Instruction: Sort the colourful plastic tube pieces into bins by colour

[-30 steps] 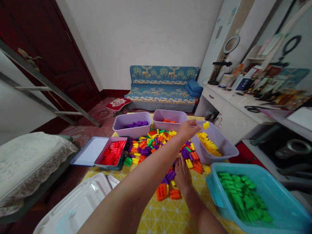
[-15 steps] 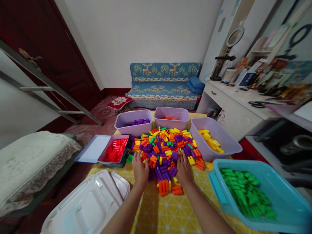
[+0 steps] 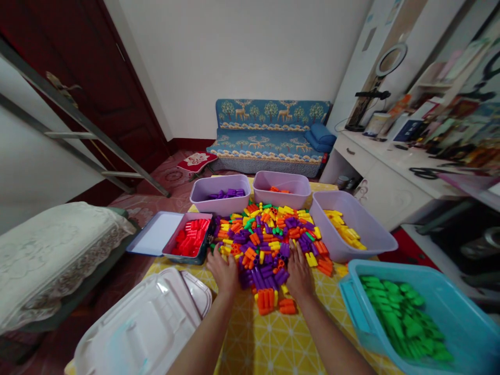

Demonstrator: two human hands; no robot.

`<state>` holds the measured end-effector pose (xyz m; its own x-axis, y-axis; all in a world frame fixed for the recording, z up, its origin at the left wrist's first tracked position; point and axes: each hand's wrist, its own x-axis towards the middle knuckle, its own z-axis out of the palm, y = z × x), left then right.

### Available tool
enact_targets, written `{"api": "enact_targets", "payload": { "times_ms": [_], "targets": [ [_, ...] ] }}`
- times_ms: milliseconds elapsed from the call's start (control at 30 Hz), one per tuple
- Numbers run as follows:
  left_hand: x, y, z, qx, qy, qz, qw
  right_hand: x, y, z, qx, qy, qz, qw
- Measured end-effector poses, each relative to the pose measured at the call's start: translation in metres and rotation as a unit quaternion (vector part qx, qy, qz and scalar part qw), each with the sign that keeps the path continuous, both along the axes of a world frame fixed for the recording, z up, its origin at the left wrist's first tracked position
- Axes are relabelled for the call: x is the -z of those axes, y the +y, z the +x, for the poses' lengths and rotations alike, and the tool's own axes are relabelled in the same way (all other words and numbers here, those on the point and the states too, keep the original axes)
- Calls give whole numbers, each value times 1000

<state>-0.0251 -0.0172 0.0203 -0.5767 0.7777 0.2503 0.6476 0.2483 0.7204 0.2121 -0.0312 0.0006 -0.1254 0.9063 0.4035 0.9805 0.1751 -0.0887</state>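
A heap of plastic building pieces (image 3: 269,250) in purple, orange, yellow and green lies on a yellow patterned tablecloth (image 3: 269,344). My left hand (image 3: 224,272) rests at the near left edge of the heap, its fingers apart and the tips touching pieces there. On the other side my right hand (image 3: 300,273) lies against the heap with fingers stretched forward, beside purple and yellow pieces. Neither hand grips anything that I can see. Between the two wrists, orange pieces (image 3: 266,301) stick out from the heap towards me.
Behind the heap stand lilac bins with purple pieces (image 3: 228,194) and orange pieces (image 3: 279,190). At right are a lilac bin (image 3: 375,237) of yellow pieces and a turquoise tub (image 3: 441,284) of green ones. Left lie an open tin (image 3: 201,255) of red pieces and white lids (image 3: 144,323).
The camera view has turned slightly left. My left hand has drawn a little outward and back along the heap's edge, its fingers wider apart. My right hand stays about where it was.
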Motion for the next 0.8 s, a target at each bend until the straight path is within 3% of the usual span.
{"api": "enact_targets", "payload": {
  "times_ms": [100,200,300,367,467,533,633,800],
  "targets": [
    [-3,4,-9,37,-27,9,999,-2,0,-1,4,0,1,1000],
    [-3,7,-13,80,-115,31,990,-5,-1,-2,7,10,-2,1000],
    [-9,14,-8,152,-165,49,973,-7,-1,-3,5,17,-4,1000],
    [-18,23,-4,192,-128,72,970,-7,-1,-3,6,19,-6,1000],
    [-38,49,-4,187,-38,99,977,-7,-1,-3,6,20,-5,1000],
    [-50,71,-7,149,23,63,987,-6,-1,-3,4,20,1,1000],
    [-61,103,-12,119,83,-56,988,-4,-1,-2,1,20,5,1000],
    [-57,127,-12,131,86,-155,975,-4,-1,-2,-1,25,4,1000]
  ]
}}
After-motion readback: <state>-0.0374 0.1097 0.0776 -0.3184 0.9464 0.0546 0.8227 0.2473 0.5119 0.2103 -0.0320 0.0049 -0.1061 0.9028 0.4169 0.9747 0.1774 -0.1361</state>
